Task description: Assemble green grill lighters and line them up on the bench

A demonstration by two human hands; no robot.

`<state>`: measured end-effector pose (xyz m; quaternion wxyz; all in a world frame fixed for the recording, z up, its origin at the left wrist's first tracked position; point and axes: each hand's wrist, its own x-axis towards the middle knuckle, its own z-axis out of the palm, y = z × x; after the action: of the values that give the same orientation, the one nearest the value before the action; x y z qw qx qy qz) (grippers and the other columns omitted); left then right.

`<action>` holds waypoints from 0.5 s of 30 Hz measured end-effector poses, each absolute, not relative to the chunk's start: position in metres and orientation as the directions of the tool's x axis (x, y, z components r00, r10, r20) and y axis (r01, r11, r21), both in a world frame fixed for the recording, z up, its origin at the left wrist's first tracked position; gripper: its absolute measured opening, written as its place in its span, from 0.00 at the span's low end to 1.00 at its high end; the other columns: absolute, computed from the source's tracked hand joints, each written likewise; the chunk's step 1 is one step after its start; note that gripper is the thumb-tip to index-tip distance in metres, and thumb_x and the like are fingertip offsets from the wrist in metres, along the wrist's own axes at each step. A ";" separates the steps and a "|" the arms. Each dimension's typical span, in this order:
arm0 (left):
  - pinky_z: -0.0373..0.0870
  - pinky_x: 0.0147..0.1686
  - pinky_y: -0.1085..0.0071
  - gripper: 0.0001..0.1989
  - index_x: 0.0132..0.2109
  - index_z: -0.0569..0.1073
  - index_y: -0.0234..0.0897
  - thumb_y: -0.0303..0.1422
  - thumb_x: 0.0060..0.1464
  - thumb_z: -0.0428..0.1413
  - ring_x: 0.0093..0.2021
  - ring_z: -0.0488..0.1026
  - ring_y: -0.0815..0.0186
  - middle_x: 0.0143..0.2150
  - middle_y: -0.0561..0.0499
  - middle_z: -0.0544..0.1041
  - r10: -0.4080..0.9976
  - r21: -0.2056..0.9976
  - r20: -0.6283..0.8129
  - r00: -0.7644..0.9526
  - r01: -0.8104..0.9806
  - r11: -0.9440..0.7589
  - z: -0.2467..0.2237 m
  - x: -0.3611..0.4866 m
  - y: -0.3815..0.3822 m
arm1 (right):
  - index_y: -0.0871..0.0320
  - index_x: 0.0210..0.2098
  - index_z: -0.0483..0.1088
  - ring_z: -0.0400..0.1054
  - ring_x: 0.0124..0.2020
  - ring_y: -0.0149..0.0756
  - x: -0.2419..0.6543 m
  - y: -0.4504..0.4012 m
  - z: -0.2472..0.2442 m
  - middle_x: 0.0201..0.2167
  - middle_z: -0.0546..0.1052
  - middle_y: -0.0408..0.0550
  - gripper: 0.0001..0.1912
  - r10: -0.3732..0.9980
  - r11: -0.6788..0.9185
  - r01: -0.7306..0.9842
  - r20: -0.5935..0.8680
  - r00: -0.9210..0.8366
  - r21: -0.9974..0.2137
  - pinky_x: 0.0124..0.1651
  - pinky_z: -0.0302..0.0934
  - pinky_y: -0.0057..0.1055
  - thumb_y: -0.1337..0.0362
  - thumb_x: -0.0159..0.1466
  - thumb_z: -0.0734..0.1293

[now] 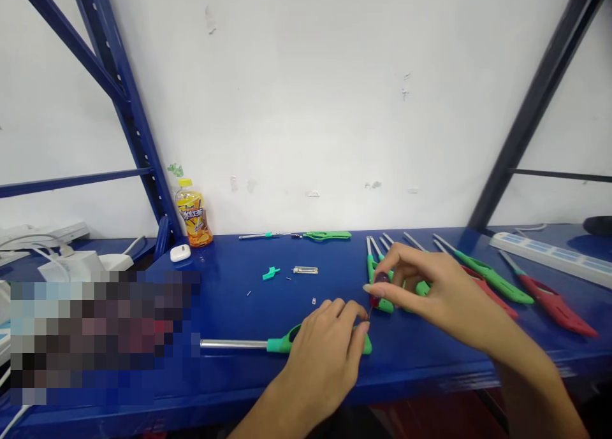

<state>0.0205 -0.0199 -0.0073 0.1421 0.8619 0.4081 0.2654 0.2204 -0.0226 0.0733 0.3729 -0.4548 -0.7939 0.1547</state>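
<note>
- Left hand [329, 346]: laid over the handle of a green lighter [280, 345], fingers curled round it, no gap that I can see from here; thumb and forefinger brought close together at the handle's right end.
- Right hand [425, 280]: thumb and fingertips pinched on the dark red grip of a small screwdriver [375, 300], palm otherwise hollow.
- Step, by my reading: screwdriver work at the handle's right end. Whether the tip sits in a screw, or touches the plastic at all, is hidden by the left fingertips.
- Method, advised: keep the handle pressed flat to the blue table [229, 388]; stand the shaft square to the work; light downward push, slow turns; left fingertips clear of the tip in case it slips.
- Care: any freed screw would be tiny; best set beside the small metal piece [313, 301] behind the left hand.
- Placement, lighter: lying along the table's near edge, metal barrel pointing left and free of the grip, green handle mostly under the left palm, its right end showing past the thumb.
- Placement, screwdriver: shaft slanting down from the right-hand pinch towards the left fingertips.
</note>
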 end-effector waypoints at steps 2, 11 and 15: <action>0.71 0.54 0.57 0.10 0.47 0.71 0.43 0.33 0.74 0.46 0.46 0.75 0.59 0.44 0.53 0.77 0.773 0.457 0.347 0.531 0.624 -0.634 -0.009 0.020 -0.018 | 0.50 0.40 0.75 0.74 0.25 0.29 0.219 -0.023 0.075 0.30 0.81 0.37 0.08 0.835 0.544 0.605 0.446 -0.322 -0.581 0.28 0.66 0.26 0.55 0.67 0.74; 0.70 0.54 0.57 0.10 0.47 0.71 0.43 0.32 0.74 0.45 0.46 0.74 0.58 0.43 0.53 0.77 0.758 0.392 0.341 0.556 0.648 -0.653 -0.012 0.022 -0.020 | 0.44 0.49 0.82 0.77 0.52 0.40 0.223 -0.026 0.079 0.48 0.84 0.40 0.12 0.741 0.656 0.600 0.539 -0.400 -0.458 0.55 0.69 0.33 0.56 0.74 0.65; 0.71 0.54 0.58 0.10 0.46 0.70 0.44 0.31 0.74 0.45 0.45 0.74 0.60 0.43 0.54 0.77 0.759 0.406 0.358 0.543 0.642 -0.651 -0.010 0.022 -0.020 | 0.45 0.48 0.81 0.78 0.36 0.35 0.224 -0.023 0.075 0.42 0.85 0.42 0.12 0.778 0.620 0.583 0.507 -0.370 -0.526 0.38 0.70 0.29 0.55 0.74 0.66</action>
<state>0.0216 -0.0201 -0.0102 0.1139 0.8710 0.4021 0.2583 0.2243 -0.0226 0.0754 0.3764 -0.4164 -0.8174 0.1298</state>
